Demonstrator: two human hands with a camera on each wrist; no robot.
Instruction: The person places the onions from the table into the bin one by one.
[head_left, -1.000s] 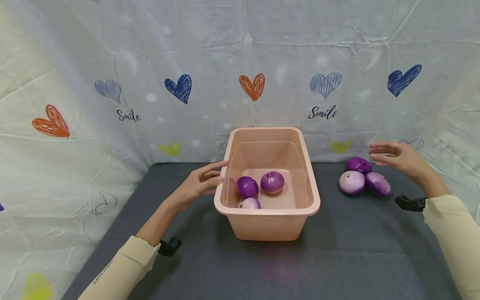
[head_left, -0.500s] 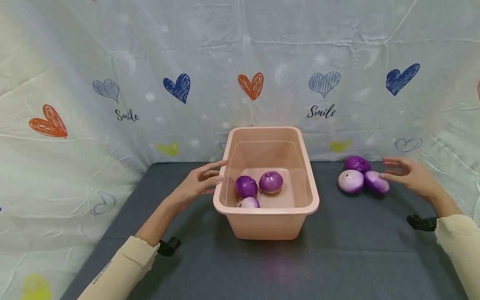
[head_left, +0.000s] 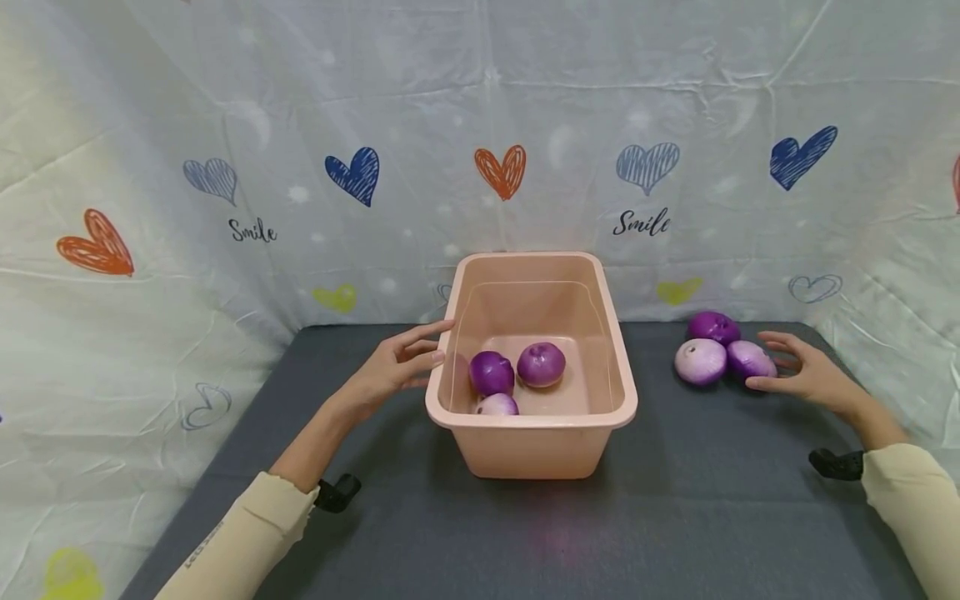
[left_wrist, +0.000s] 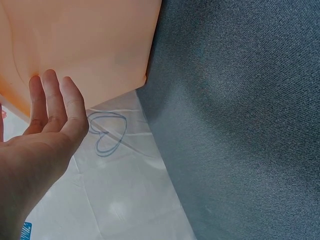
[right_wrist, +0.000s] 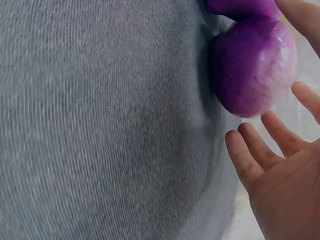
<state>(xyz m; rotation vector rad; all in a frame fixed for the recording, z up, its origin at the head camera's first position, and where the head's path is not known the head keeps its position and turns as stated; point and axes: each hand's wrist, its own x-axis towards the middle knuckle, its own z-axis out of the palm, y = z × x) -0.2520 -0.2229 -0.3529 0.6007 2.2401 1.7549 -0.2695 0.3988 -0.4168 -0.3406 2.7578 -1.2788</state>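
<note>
A peach plastic tub [head_left: 532, 450] stands mid-table with three purple onions inside: a dark one [head_left: 492, 373], a rounder one [head_left: 542, 365] and a paler one [head_left: 498, 405] partly hidden by the front rim. My left hand [head_left: 390, 367] rests its fingers against the tub's left side; in the left wrist view the fingers [left_wrist: 56, 102] are extended along the wall. To the right lie three more onions, a dark one [head_left: 714, 327], a pale one [head_left: 701, 362] and a purple one [head_left: 750, 360]. My right hand [head_left: 810, 379] is spread beside that purple onion [right_wrist: 252, 67], fingers around its right side without gripping.
A dark grey cloth [head_left: 525, 533] covers the table. Behind it hangs a pale curtain [head_left: 420, 100] printed with hearts, close to the tub's far end. Black wrist straps [head_left: 337, 493] show at both sleeves.
My right hand has first moved right and toward me from above the far onion, then left, down beside the nearer right onion. The left hand stays at the tub.
</note>
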